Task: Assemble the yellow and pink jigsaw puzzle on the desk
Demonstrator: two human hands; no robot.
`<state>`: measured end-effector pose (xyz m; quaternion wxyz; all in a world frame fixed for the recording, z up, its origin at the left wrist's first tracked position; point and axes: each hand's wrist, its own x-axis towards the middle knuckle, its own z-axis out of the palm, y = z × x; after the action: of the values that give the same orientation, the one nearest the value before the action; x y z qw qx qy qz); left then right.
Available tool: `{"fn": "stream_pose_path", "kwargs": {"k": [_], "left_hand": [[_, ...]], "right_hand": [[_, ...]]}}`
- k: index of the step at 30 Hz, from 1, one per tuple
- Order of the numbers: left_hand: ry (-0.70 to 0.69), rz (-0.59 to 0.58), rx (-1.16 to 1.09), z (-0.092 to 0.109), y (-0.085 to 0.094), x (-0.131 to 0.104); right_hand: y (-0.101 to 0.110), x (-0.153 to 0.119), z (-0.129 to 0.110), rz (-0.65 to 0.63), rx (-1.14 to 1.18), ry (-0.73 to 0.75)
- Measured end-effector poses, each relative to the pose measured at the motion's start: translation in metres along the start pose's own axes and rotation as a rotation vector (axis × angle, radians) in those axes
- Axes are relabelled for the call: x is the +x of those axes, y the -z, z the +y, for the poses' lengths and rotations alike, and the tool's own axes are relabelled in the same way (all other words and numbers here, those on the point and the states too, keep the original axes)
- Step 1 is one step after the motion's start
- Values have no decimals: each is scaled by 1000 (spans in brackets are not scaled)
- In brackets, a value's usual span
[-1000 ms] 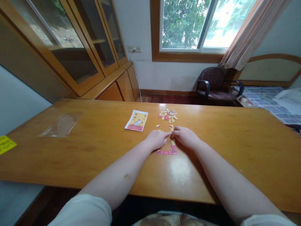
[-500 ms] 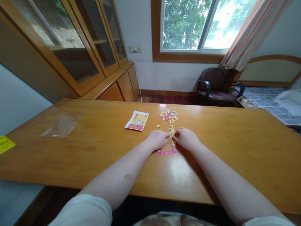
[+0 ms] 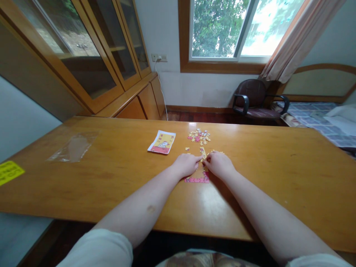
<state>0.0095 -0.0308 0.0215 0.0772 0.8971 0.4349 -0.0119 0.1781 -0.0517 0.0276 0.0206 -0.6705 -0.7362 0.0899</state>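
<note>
A partly joined jigsaw puzzle (image 3: 197, 180) lies on the table, with a pink row along its bottom and a column up its right side. The column's upper yellow strip (image 3: 203, 151) leans left. My left hand (image 3: 187, 165) rests at the column's left, its index finger stretched out onto the strip and its other fingers curled. From the right, my right hand (image 3: 219, 163) pinches at the column's edge with thumb and index finger. What it grips looks like a puzzle piece, mostly hidden by the fingers. Loose yellow pieces lie partly behind this hand.
Beyond my hands lies a pile of loose puzzle pieces (image 3: 199, 137), with one yellow piece (image 3: 187, 149) nearer. A picture card (image 3: 162, 142) lies left of the pile. Farther left are a clear plastic bag (image 3: 74, 147) and a yellow label (image 3: 11, 172). A chair (image 3: 250, 98) stands beyond the table.
The upper yellow strip has tilted, its top shifting left. My right hand has moved slightly left, uncovering more loose pieces behind it. My left hand stays almost where it was.
</note>
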Motion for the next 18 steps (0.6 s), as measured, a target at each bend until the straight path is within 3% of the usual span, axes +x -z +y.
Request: {"fn": "stream_pose_path", "kwargs": {"k": [18], "left_hand": [[-17, 7, 21, -2, -3, 0]], "right_hand": [[-4, 3, -3, 34, 204, -158]]}}
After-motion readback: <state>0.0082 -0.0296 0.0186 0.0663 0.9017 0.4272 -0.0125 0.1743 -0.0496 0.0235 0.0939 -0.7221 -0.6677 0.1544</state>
